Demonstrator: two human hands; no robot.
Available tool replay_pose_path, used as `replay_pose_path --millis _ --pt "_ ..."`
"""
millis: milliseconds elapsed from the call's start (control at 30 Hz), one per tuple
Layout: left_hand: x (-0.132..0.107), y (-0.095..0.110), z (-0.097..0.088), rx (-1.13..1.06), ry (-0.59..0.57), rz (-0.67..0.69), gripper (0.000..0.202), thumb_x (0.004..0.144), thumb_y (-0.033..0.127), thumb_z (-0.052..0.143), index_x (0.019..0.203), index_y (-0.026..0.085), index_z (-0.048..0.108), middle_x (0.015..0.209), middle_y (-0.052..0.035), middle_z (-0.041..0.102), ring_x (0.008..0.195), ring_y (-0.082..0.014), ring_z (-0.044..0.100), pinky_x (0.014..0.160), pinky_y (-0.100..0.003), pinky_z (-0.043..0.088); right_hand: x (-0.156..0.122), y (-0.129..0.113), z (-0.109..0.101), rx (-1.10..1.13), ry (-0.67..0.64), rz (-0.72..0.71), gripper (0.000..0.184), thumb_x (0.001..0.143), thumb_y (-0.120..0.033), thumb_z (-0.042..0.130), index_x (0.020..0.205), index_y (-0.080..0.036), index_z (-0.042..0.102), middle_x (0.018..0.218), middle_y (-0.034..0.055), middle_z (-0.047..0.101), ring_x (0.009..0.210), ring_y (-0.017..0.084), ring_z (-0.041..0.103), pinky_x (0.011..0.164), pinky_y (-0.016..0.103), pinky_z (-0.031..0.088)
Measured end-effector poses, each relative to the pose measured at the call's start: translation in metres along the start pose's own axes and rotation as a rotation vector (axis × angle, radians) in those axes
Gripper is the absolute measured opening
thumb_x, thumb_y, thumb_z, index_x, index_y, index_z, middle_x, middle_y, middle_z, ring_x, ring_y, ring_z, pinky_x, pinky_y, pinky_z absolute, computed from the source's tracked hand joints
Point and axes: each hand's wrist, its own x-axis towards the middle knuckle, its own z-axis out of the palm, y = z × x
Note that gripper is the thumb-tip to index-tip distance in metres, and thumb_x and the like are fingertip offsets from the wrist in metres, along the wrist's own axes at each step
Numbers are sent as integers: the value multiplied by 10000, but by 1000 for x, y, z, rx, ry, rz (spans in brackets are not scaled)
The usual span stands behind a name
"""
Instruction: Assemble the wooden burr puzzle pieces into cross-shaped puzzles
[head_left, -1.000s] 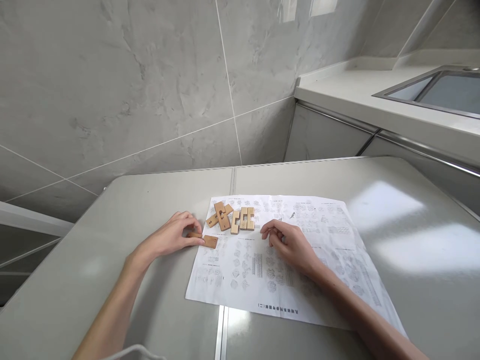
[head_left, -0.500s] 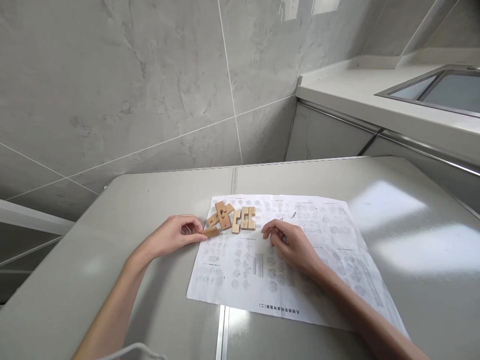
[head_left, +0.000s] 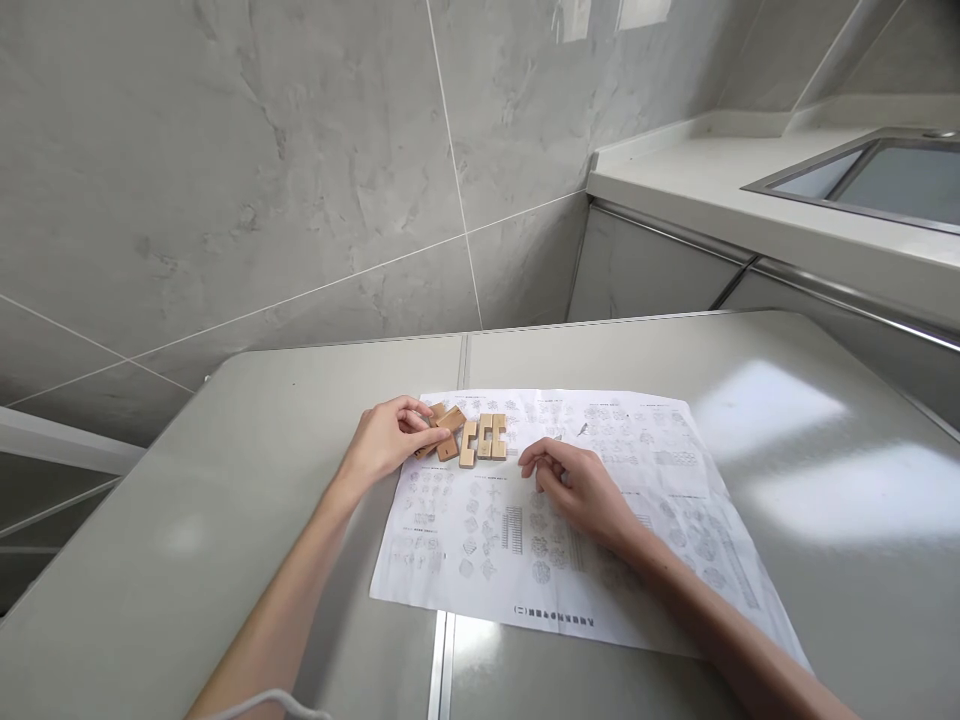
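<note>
Left hand [head_left: 388, 436] — brown, oblong wooden block [head_left: 451, 419] pinched at the fingertips. Three pale, notched wooden blocks [head_left: 481, 441] lie between this hand and the right hand [head_left: 571, 480] — loosely curled, contents unclear.

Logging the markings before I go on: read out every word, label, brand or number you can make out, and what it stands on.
"(二)": in the upside-down title on the paper sheet; its other characters are too blurred to read surely.
Possibly "1": a dark mark on a wooden piece by the left hand; too small to be sure.
Remaining print on the sheet: too small to read.
</note>
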Motion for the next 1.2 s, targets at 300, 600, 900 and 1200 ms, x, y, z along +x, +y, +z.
replay_pose_path --millis 300,600,900,1200 --pt "6 6 -1 137 -10 -82 593 657 644 885 1024 224 684 802 5 794 831 -232 733 667 -300 499 0 -1 0 4 11 -9 279 956 -103 456 985 -241 697 890 24 766 595 151 561 564 286 408" --pt "13 4 -7 285 -44 -123 645 613 810 816 886 226 807 890 -43 760 814 -238 684 608 -281 446 -1 -2 0 -6 7 9 263 983 -138 453 985 -244 694 912 27 769 585 148 543 565 290 410" --pt "16 3 -9 268 -237 -99 675 667 868 758 531 221 625 587 4 503 581 -150 389 542 -300 245 -1 -1 1 -3 5 9 272 989 -129 449 996 -240 697 919 26 771 564 139 521 552 287 417" --pt "12 4 -4 227 -251 -139 708 631 819 796 527 216 439 621 10 406 617 -149 308 586 -314 204 -1 0 1 -4 3 12 270 985 -129 457 990 -254 696 906 14 767 547 141 499 544 288 402"
